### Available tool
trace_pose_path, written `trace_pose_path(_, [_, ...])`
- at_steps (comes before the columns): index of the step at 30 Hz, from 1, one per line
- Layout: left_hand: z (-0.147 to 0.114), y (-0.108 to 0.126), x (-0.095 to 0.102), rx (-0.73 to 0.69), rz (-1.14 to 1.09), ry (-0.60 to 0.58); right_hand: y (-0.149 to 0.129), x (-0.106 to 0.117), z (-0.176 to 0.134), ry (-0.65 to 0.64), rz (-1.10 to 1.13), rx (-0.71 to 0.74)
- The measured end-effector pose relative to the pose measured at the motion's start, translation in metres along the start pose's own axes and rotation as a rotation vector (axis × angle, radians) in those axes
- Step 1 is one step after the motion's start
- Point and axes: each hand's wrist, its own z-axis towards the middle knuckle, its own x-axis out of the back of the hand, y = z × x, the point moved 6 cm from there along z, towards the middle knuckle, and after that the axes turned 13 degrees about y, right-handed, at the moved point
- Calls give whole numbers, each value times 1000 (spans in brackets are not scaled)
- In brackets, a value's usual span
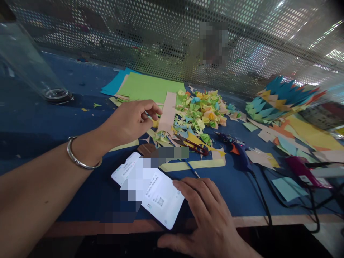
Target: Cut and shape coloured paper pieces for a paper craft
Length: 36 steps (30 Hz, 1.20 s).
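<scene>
Over the table's middle hovers my left hand [134, 120], a silver bangle on its wrist. Its fingers are loosely bent and apart, with nothing seen in them, beside a pale pink paper strip [168, 111]. A smartphone [163, 200] with a lit screen lies face up near the table's front edge; part of it is blurred out. My right hand [208, 211] is spread, its index fingertip at the phone's right edge. Behind the phone are small red-handled snips [195, 146], a blue pen-like stick [192, 167] and a pile of folded paper pieces [204, 107].
Green paper sheets [150, 86] lie by the perforated metal screen [161, 39]. A glass bottle [32, 68] stands at left. On the right are a blue hot glue gun [242, 154], a magenta power strip [306, 172], cables and a spiky folded-paper basket [279, 100].
</scene>
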Motion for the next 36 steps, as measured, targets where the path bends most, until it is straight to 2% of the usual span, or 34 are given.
trace_pose_path(10, [0,0,-2,-19,1,-54,-1,0,2,-6,-1,30])
trace_pose_path(20, [-1,0,-3,-32,-11,-60,-1,0,3,12,5,31])
trace_pose_path(36, [-1,1,-3,-26,-21,-57,-2,-1,5,-54,-8,53])
